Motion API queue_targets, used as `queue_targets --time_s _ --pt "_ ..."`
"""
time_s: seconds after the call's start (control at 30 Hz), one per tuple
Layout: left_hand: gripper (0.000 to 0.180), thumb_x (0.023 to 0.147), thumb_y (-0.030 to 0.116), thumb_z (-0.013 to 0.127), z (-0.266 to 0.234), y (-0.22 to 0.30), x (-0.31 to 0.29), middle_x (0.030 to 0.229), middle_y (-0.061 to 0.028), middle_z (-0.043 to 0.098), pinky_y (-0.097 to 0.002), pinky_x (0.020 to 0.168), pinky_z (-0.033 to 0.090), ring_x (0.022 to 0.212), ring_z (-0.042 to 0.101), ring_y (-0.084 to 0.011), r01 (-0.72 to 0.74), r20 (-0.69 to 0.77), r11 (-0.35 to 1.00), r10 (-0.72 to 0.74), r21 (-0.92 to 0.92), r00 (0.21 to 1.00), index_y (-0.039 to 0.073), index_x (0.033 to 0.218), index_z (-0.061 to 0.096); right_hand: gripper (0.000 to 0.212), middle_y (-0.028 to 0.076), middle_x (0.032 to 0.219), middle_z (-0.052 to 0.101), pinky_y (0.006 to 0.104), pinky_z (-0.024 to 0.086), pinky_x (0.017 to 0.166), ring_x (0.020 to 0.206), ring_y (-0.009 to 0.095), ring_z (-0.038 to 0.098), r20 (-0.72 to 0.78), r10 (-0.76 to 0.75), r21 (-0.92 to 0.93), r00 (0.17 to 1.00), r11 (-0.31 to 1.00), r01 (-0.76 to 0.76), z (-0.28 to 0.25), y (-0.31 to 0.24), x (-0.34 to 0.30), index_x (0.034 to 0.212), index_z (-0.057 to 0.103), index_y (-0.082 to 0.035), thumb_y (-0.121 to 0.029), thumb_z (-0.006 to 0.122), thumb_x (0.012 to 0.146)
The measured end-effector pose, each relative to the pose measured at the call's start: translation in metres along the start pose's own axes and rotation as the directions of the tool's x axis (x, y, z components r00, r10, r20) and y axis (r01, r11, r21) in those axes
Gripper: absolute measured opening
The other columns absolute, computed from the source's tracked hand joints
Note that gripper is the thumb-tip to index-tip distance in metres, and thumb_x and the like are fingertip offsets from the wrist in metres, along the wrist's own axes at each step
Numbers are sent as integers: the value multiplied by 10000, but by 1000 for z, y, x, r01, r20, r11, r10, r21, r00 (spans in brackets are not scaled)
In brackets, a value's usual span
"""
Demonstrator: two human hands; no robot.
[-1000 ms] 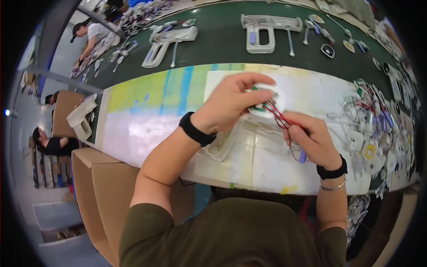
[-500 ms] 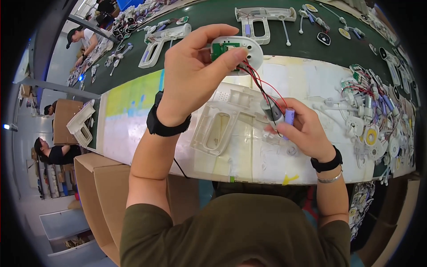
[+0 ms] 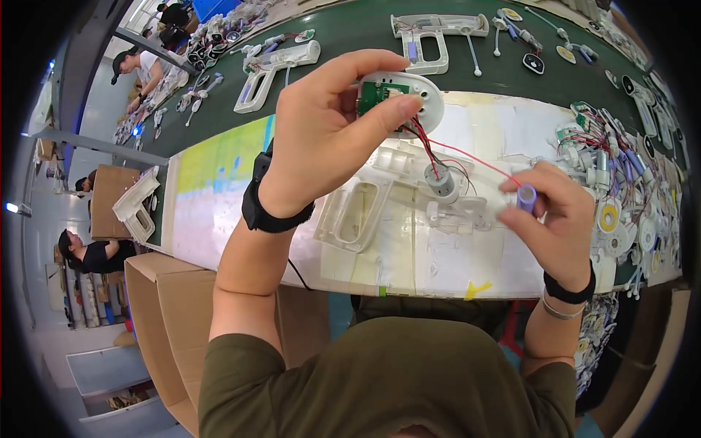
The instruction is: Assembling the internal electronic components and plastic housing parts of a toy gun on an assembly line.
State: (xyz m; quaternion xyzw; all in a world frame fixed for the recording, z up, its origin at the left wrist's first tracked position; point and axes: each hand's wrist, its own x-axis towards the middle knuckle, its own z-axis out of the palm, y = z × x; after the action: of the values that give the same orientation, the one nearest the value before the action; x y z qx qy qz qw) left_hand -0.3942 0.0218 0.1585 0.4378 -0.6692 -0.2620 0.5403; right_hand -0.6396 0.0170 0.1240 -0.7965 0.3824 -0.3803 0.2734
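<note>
My left hand [image 3: 321, 135] pinches a white oval cover [image 3: 432, 98] between thumb and fingers, raised above the table. A green circuit board [image 3: 371, 96] sits inside that cover. Red and black wires [image 3: 425, 139] run down from it to a grey-white motor [image 3: 441, 181] over the clear plastic parts. My right hand [image 3: 558, 212] grips a purple cylindrical battery [image 3: 526, 197], with a red wire stretched from it toward the cover. Beneath the motor lies a translucent gun-shaped housing half [image 3: 337, 219] with an oval handle opening.
A heap of wired motors and batteries [image 3: 613, 160] covers the table's right side. Assembled housing halves [image 3: 423, 55] lie on the green conveyor belt [image 3: 350, 36] beyond. An open cardboard box [image 3: 175, 292] stands at the left. Other people [image 3: 142, 69] are at the far left.
My right hand has moved right with the battery, leaving the motor, and the red wire is drawn out straighter. My left hand and the cover have shifted slightly right and nearer.
</note>
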Motion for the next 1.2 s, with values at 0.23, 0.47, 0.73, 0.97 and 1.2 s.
queue_targets --time_s 0.23,0.47,0.73,0.97,1.2 --pt "305 794 73 702 -3 -2 2 744 5 621 -154 534 407 621 518 -13 -56 113 981 36 185 993 -11 1071 608 233 38 690 563 225 369 512 549 96 459 -14 16 134 1000 991 -14 18 21 -3 906 663 -20 -65 749 694" --pt "314 825 50 664 -4 13 5 909 -42 628 -202 659 505 805 596 -78 138 248 969 -84 -207 965 -22 1121 585 199 34 754 628 209 446 576 650 75 568 -119 73 303 990 952 -33 33 27 14 930 667 -6 -66 715 746" --pt "320 833 36 640 0 8 10 987 -77 612 -210 722 476 837 586 -91 132 214 979 -97 -154 972 -47 1132 562 217 54 814 620 191 442 559 658 52 532 338 147 733 930 578 -358 45 39 -2 1107 556 10 -93 517 921" --pt "338 842 31 630 -6 11 9 1064 -116 615 -235 825 463 907 594 -128 58 176 998 -56 -7 983 -66 1156 549 173 51 762 618 165 410 524 603 32 509 380 241 729 893 516 -449 36 24 0 1055 554 3 -96 494 927" --pt "338 812 -17 650 0 30 6 1038 -109 618 -233 799 462 896 578 -126 -146 133 906 101 397 986 -79 1132 562 198 79 796 638 179 429 557 625 52 525 325 47 757 944 586 -290 7 7 -4 1004 563 37 -131 474 947"
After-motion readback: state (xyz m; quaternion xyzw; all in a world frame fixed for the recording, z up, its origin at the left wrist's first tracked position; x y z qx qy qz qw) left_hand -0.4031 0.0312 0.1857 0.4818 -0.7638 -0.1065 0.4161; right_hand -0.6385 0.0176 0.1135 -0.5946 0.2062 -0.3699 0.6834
